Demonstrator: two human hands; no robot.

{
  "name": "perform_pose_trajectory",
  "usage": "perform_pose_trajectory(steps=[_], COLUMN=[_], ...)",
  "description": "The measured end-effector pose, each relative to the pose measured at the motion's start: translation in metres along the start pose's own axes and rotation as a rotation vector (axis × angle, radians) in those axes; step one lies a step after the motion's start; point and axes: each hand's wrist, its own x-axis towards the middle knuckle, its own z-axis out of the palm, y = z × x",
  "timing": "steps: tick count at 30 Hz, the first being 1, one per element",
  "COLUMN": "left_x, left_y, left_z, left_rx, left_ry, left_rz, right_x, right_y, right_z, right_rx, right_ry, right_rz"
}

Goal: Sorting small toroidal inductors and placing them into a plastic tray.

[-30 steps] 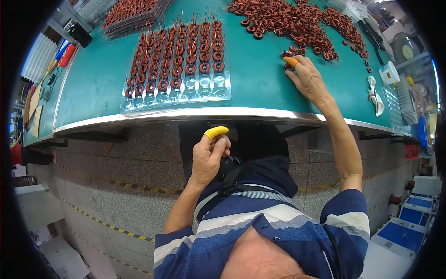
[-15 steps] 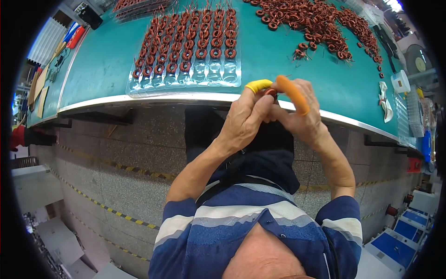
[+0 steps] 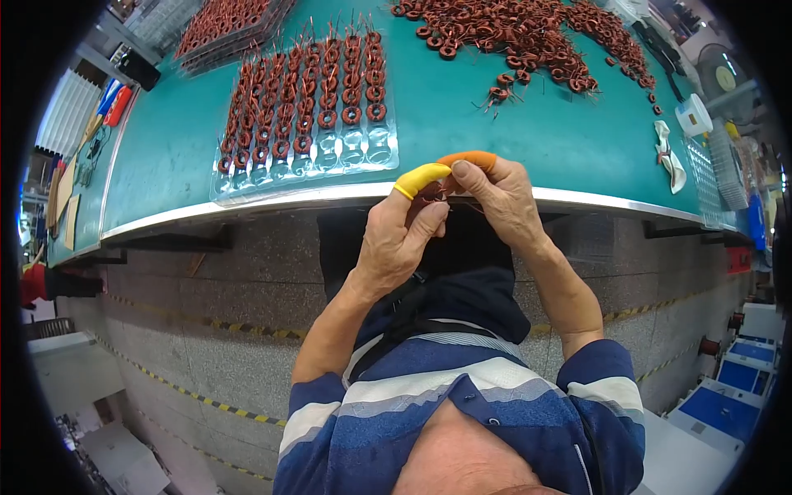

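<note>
Just at the near edge of the surface (image 3: 462, 115), around the middle of its length, I see from my remote seat a wire-wound coil (image 3: 426, 198) held off the work in bare fingers. My left hand (image 3: 429, 198) has it clamped between thumb and forefinger, the latter in a yellow finger sleeve (image 3: 424, 176). On my right hand (image 3: 455, 169), the thumb meets the forefinger in its orange finger sleeve (image 3: 470, 158) at the coil's upper side; I cannot tell whether they grip a lead, because the fingers cover it.

Judging by the loose pieces, I expect the coil to be light, with a stiff ring body and thin leads that bend easily. The reddish winding looks glossy, so bare skin might slide on it a little; the sleeves should help. I would take hold across the ring's outer rim and avoid squeezing the leads, which could kink or snag.

Similar pieces fill most of a clear tray (image 3: 378, 153) near the near edge, left of the middle, and lie in a heap (image 3: 511, 33) toward the far right corner. The tray looks thin and flexible, best lifted by its rim.

I can read no label or maker's mark on the coil or tray; the white tub (image 3: 695, 117) by the right edge shows me no legible writing either.
</note>
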Motion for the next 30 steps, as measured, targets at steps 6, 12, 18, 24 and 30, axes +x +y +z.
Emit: perform_pose_trajectory(steps=[6,12,18,24,30], left_x=[0.011,0.01,0.015,0.015,0.008], left_y=[-0.008,-0.001,0.002,-0.001,0.002], left_z=[0.002,0.002,-0.004,-0.012,-0.007], left_rx=[0.471,-0.227,-0.188,-0.184,-0.026], left_ry=[0.15,0.052,0.004,0.073,0.002], left_rz=[0.112,0.003,-0.098,-0.103,-0.111], right_x=[-0.013,-0.007,-0.006,-0.011,-0.008], right_y=[-0.018,-0.003,0.012,0.024,0.03], right_z=[0.013,0.009,0.012,0.014,0.016], right_rx=[-1.009,-0.316,-0.05,-0.005,-0.217], right_ry=[0.211,0.199,0.168,0.199,0.271], right_rz=[-0.928,-0.469,-0.223,-0.145,-0.224])
